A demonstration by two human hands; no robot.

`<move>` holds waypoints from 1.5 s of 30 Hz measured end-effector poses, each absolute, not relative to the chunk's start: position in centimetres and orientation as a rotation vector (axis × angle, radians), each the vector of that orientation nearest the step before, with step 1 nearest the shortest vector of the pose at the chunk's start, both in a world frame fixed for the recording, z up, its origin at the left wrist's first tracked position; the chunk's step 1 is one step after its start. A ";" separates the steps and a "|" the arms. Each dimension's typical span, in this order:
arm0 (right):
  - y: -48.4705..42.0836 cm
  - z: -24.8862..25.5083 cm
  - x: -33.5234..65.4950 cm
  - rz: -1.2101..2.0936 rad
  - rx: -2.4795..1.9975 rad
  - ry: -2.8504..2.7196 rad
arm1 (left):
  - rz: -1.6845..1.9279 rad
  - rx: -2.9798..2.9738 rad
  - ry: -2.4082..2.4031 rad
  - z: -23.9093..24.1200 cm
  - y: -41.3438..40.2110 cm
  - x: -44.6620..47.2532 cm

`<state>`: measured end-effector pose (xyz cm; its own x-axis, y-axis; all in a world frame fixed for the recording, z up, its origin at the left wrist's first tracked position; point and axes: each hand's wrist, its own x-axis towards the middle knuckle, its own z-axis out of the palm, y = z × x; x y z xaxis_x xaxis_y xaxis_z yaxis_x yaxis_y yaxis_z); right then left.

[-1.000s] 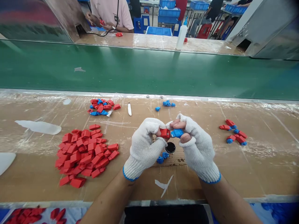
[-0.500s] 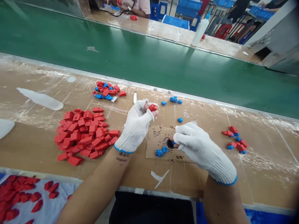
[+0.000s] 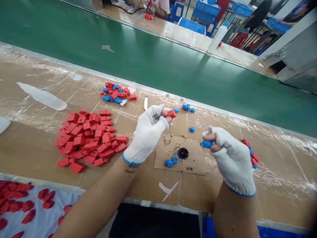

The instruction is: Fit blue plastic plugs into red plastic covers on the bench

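Between the thumb and fingers of my left hand (image 3: 148, 132), in a white fingerless-tip glove, is a red block-like part (image 3: 171, 114). My right hand (image 3: 230, 158), gloved the same way, pinches a small blue moulded piece (image 3: 206, 144) to the right of the cardboard. A small round cup of dark liquid (image 3: 183, 153) sits on the stained cardboard piece (image 3: 193, 163). Two blue fist-shaped pieces (image 3: 169, 163) lie beside the cup. Left of my left hand spreads a large pile of red parts (image 3: 91, 138).
Red and blue parts (image 3: 116, 93) are heaped at the back left, and joined ones (image 3: 254, 158) lie partly behind my right hand. Loose blue pieces (image 3: 187, 107) lie near the green conveyor belt (image 3: 148, 59). A white bottle (image 3: 218, 38) stands beyond it, where another person (image 3: 160, 7) works.
My right hand has lifted away from the cup, up and to the right, with the blue piece now in plain sight. My left hand has shifted slightly right, still holding the red part.
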<state>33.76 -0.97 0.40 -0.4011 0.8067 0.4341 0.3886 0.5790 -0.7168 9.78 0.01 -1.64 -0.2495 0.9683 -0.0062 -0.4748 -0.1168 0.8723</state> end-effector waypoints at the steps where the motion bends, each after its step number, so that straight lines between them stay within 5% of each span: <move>1: -1.1 0.1 33.7 0.673 -0.980 -1.898 | 1.625 0.819 0.988 -1.6 -0.4 10.1; 25: -2.1 -0.7 29.9 0.811 -0.847 -1.580 | 1.457 1.309 0.880 -1.2 -2.9 11.7; 45: -2.0 0.6 29.0 0.576 -0.804 -1.840 | 1.630 1.746 1.086 -1.8 -3.4 11.0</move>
